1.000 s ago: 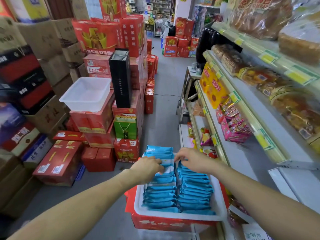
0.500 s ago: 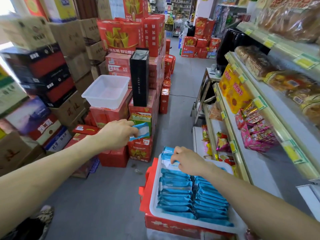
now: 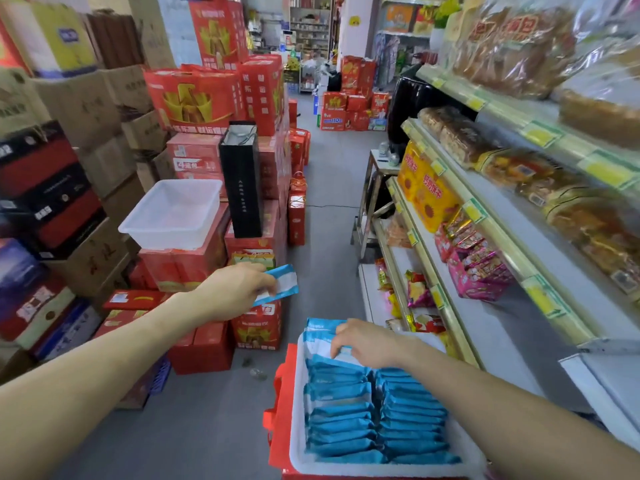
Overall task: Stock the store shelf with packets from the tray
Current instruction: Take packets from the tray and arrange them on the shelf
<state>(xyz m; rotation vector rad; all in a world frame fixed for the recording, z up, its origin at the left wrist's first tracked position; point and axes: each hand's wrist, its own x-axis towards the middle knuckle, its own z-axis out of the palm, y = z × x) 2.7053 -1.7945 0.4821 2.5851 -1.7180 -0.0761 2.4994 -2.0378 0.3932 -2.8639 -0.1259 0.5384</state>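
The floor (image 3: 329,216) of the shop is grey and smooth, and a narrow aisle runs from near to far between the goods. On the left side stand stacks of brown cardboard boxes (image 3: 86,109) and many red gift cartons (image 3: 194,98); one black paper bag (image 3: 242,181) stands upright among them, and one white plastic tub (image 3: 171,216) sits on top of red cartons. On the right side is the store shelf (image 3: 491,327), with at least three levels in view, carrying bread, yellow biscuit packs, pink packs and small snack bags. Near the person, at the bottom, one white tray (image 3: 297,427) rests on a red box (image 3: 278,441), just beside the shelf. In the tray lie the blue packets (image 3: 346,420) in two rows, overlapped, so the exact count cannot be told. The left hand (image 3: 232,292) is raised over the floor, left of the tray, and grips one blue and white packet (image 3: 282,284). The right hand (image 3: 367,344) lies on the far packets with bent fingers; I cannot tell if it pinches one.
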